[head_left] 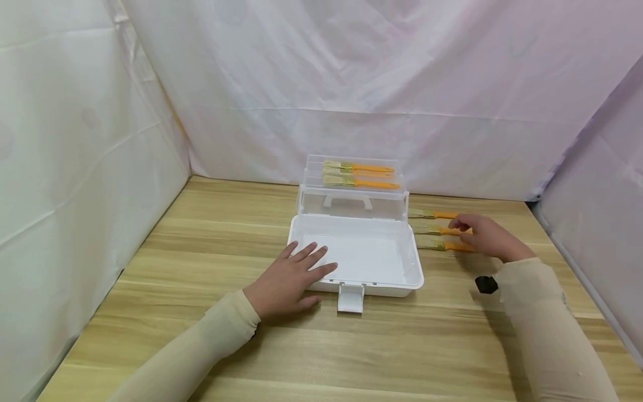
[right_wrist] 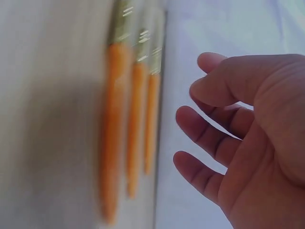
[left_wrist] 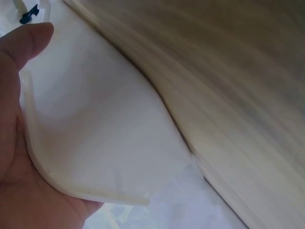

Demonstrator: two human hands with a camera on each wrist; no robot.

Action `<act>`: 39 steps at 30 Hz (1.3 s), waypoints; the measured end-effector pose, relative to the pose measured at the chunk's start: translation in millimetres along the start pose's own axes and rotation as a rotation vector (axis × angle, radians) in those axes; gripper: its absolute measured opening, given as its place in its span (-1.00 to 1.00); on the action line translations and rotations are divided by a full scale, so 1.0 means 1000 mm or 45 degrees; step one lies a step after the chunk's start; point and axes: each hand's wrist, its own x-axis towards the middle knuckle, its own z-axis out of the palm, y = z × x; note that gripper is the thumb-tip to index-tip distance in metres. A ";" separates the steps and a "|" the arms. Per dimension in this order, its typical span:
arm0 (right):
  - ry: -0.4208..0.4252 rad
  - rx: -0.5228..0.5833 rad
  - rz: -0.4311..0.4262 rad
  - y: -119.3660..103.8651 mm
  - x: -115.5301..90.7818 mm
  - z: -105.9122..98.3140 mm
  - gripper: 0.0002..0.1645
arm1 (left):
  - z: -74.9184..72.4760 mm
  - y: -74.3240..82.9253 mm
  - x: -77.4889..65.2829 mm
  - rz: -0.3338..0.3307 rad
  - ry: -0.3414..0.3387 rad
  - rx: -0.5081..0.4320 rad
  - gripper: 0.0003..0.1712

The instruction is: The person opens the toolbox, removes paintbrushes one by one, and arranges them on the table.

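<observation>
An opened white plastic box [head_left: 372, 257] stands in mid-table with nothing in its base. My left hand [head_left: 293, 279] rests at its front left corner, fingers spread over the rim. The left wrist view shows the thumb [left_wrist: 28, 43] and palm against the box's outer wall [left_wrist: 95, 119]. To the right of the box lie three flat paintbrushes with orange handles: a far one [head_left: 444, 214], a middle one [head_left: 447, 230] and a near one [head_left: 454, 246]. My right hand [head_left: 484, 237] hovers above their handle ends, fingers loosely bent and holding nothing.
Three more paintbrushes [head_left: 374, 183] lie on the clear raised lid section [head_left: 313, 178] behind the box. An unfastened latch [head_left: 350, 301] hangs at the front. White cloth [head_left: 351, 67] encloses the wooden table [head_left: 402, 357] at the back and sides.
</observation>
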 end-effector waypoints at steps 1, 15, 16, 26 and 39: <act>0.000 0.013 0.011 -0.004 0.001 -0.003 -0.66 | 0.000 0.000 0.000 0.000 -0.001 0.002 -0.22; 0.125 -0.029 -0.119 -0.076 0.039 -0.045 -0.63 | 0.003 0.001 0.002 0.001 -0.021 0.013 -0.22; 0.121 -0.018 -0.107 -0.079 0.041 -0.048 -0.63 | 0.003 0.001 0.002 0.001 -0.022 0.014 -0.22; 0.118 0.023 -0.213 -0.099 0.056 -0.053 -0.59 | 0.002 0.002 0.003 -0.003 -0.027 0.003 -0.22; 0.167 0.114 -0.296 -0.115 0.074 -0.042 -0.55 | 0.001 0.000 0.001 -0.009 -0.026 0.011 -0.22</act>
